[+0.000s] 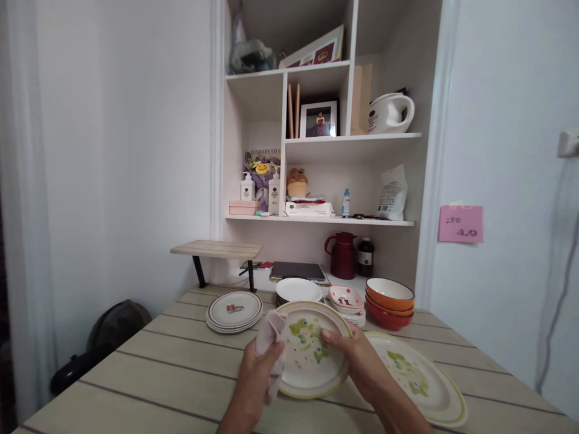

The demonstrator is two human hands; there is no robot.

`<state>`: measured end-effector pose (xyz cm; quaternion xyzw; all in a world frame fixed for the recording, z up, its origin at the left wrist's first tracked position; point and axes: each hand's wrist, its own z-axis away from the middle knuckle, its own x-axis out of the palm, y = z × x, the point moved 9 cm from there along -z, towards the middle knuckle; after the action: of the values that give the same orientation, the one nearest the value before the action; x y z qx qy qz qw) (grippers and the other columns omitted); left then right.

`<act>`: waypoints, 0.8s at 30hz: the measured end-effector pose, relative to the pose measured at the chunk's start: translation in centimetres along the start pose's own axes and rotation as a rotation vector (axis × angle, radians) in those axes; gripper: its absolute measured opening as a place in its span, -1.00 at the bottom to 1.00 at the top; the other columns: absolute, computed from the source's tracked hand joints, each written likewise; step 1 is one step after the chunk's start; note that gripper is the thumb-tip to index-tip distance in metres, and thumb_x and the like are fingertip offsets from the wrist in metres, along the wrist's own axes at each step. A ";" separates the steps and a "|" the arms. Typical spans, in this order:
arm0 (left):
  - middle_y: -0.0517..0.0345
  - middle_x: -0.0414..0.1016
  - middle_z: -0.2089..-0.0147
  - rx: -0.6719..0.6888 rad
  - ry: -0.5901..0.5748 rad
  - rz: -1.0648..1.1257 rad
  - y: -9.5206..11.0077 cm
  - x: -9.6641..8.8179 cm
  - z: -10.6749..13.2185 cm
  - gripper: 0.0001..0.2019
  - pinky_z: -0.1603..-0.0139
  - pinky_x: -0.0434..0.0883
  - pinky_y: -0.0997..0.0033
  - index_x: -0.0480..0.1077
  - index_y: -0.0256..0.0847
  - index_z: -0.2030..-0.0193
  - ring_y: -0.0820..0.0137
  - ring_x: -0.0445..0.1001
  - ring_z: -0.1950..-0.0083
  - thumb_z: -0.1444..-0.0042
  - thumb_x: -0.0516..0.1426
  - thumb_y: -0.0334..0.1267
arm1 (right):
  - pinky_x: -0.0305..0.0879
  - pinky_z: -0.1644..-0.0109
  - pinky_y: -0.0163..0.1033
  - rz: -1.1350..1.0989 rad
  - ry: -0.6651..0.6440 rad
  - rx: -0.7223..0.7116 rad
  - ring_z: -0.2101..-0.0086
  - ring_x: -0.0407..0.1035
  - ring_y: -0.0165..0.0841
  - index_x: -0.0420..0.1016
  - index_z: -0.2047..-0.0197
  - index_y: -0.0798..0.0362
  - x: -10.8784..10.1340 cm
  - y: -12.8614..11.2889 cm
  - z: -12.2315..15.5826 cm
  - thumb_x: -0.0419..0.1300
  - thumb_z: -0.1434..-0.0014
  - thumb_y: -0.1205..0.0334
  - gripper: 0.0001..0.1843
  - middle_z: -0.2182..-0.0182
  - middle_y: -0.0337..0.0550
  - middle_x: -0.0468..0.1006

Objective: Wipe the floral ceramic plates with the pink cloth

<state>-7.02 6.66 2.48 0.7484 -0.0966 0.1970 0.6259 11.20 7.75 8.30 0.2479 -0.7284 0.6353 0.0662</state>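
Observation:
A round cream plate [303, 355] with a yellow-green rim and a leaf pattern is held up, tilted, over the table. My right hand [348, 355] grips its right edge, thumb on the face and fingers behind. At the plate's left edge, my left hand [262, 367] is closed on a pale pink cloth [274, 343], which folds over the rim. A larger oval plate [418, 380] of the same pattern lies on the table to the right, partly under my right forearm.
On the slatted table [181, 380] stand stacked red-rimmed plates [235, 310], white dishes [298, 290], small pink bowls [346, 298] and orange and red bowls [389, 301]. Behind them are a dark red jug [342, 256], a dark bottle [365, 256] and a small raised stand [217, 248].

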 end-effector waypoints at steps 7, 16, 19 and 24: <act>-0.14 0.62 0.16 -0.046 0.030 0.202 0.4 0.5 0.0 -0.48 0.13 0.51 0.24 0.42 -0.31 -0.01 0.15 0.59 0.15 0.11 0.34 -0.15 | 0.45 0.23 0.00 -0.095 0.139 -0.070 0.40 0.55 -0.09 0.46 -0.04 0.12 0.0 1.2 -0.2 0.47 0.27 0.06 -0.23 0.35 0.00 0.67; -0.10 0.56 -0.03 -0.125 0.050 0.475 -1.1 2.3 0.3 -0.38 -0.08 0.45 0.12 0.31 -0.17 -0.19 0.09 0.51 -0.06 0.05 0.31 -0.22 | 0.49 0.23 -0.03 -0.255 0.255 -0.086 0.32 0.56 -0.10 0.27 -0.22 0.01 -0.7 2.2 -0.4 0.45 0.18 0.12 -0.11 0.32 -0.08 0.68; -0.14 0.54 -0.06 -0.196 0.035 0.550 -2.6 3.4 0.4 -0.41 -0.12 0.42 0.06 0.32 -0.21 -0.19 0.05 0.47 -0.11 0.01 0.29 -0.21 | 0.49 0.20 -0.03 -0.324 0.309 -0.108 0.32 0.57 -0.11 0.26 -0.24 0.00 -0.9 2.8 -0.3 0.45 0.19 0.12 -0.10 0.31 -0.11 0.68; -0.19 0.50 -0.10 -0.288 -0.048 0.646 -4.0 4.9 0.3 -0.44 -0.17 0.38 0.03 0.31 -0.28 -0.20 0.04 0.43 -0.15 -0.05 0.23 -0.20 | 0.48 0.15 0.03 -0.469 0.307 -0.081 0.24 0.56 -0.11 0.24 -0.24 -0.11 0.2 4.9 -0.2 0.40 0.09 0.11 -0.18 0.22 -0.16 0.67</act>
<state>-0.98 7.68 0.89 0.5876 -0.3696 0.3515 0.6281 8.78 8.23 4.00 0.3074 -0.6576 0.6030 0.3308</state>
